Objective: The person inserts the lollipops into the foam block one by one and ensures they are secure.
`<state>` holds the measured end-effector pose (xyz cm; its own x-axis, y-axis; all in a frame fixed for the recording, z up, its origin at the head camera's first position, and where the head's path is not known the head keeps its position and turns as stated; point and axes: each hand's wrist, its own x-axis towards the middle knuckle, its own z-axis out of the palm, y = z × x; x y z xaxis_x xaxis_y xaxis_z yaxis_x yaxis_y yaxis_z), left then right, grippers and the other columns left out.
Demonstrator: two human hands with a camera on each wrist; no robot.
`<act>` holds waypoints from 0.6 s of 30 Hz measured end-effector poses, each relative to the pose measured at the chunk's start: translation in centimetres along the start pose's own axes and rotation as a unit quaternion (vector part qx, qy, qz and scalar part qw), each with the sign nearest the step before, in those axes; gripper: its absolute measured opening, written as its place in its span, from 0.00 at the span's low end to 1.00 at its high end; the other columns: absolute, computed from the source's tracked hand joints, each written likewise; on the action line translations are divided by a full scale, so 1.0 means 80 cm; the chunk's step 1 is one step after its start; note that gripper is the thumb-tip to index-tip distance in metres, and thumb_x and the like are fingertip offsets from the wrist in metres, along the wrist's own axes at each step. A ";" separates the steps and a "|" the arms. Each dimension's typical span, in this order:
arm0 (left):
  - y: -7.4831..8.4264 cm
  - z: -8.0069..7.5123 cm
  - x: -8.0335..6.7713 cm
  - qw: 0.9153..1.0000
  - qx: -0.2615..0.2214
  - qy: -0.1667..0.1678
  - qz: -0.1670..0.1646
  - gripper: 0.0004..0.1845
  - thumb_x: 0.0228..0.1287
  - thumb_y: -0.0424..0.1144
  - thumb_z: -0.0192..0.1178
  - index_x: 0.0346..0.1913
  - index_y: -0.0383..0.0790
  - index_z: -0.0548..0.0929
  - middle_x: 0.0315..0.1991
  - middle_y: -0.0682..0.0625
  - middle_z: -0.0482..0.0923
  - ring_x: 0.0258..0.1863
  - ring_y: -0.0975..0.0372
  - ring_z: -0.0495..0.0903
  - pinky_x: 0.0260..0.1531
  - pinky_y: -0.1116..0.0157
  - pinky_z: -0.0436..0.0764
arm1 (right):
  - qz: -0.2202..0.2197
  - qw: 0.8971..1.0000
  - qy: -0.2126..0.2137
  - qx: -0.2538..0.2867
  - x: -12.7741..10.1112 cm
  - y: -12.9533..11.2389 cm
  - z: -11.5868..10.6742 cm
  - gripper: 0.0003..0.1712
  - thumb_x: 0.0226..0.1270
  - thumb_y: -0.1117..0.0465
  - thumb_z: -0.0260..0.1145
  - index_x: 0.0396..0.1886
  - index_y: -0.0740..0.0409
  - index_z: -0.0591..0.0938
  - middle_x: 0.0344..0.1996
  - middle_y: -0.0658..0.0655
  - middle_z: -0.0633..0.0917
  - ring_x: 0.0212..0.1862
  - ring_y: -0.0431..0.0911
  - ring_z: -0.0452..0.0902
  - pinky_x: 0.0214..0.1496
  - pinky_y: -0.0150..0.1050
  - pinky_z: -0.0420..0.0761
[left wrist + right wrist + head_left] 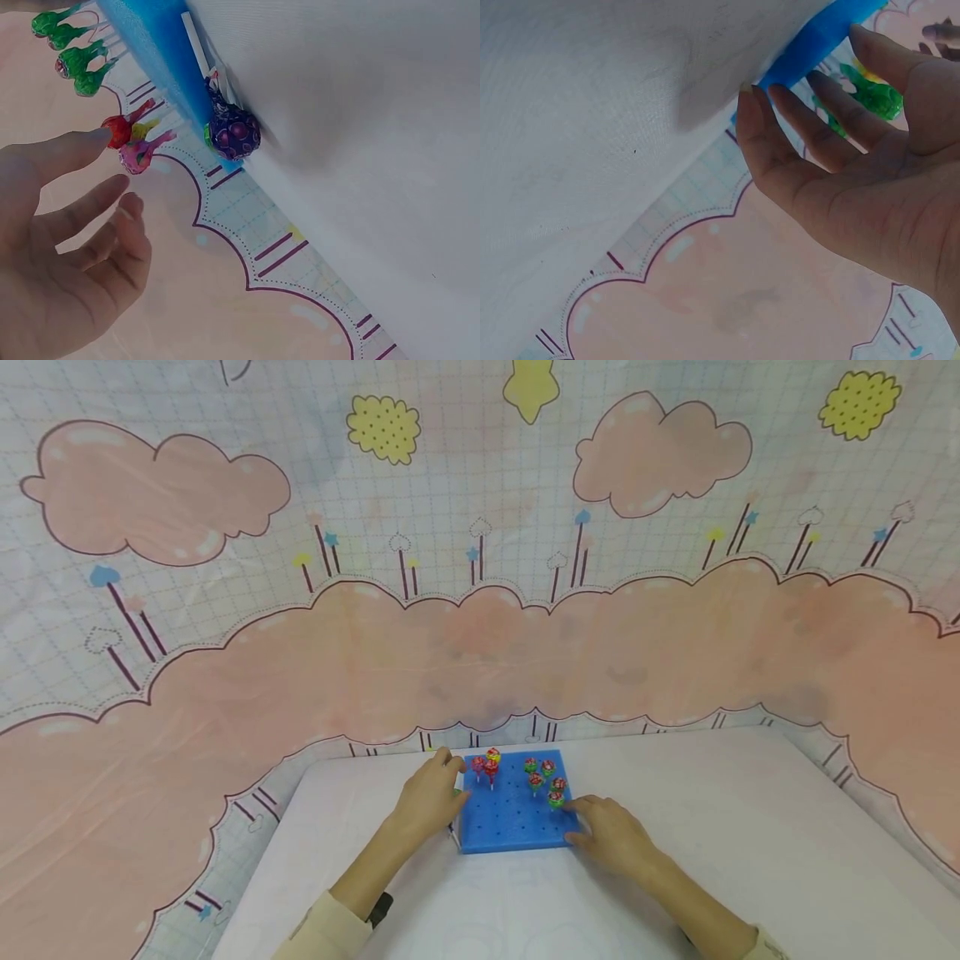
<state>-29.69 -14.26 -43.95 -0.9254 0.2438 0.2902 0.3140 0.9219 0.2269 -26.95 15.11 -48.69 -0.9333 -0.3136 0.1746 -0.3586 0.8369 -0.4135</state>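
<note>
Right hand (611, 835) flat, fingers straight, steadying blue peg board (510, 827) at its right edge. Left hand (431, 797) relaxed, empty, beside left edge near red lollipops (486, 767). Purple lollipop (234, 133) lies beside it. Likely mid-planting; next calls for pinching that stick.

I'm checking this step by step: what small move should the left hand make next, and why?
Probably pinch the purple wrapped lollipop lying on the white table beside the blue pegboard. The open left hand is nearest, and other lollipops already stand in holes.
</note>
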 end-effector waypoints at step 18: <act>-0.023 0.011 -0.028 0.994 0.051 -0.079 -0.062 0.22 0.72 0.48 0.66 0.54 0.30 0.82 0.42 0.41 0.81 0.37 0.49 0.85 0.40 0.49 0.88 | -0.001 1.000 -0.003 -0.001 -0.001 -0.001 0.000 0.24 0.64 0.55 0.78 0.58 0.56 0.86 0.57 0.61 0.87 0.62 0.61 0.81 0.65 0.60 0.79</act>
<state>-28.38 -16.25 -45.82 -0.9801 0.1622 0.1148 0.1788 0.9718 0.1536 -26.88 15.08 -48.68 -0.9329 -0.3180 0.1691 -0.3601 0.8374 -0.4112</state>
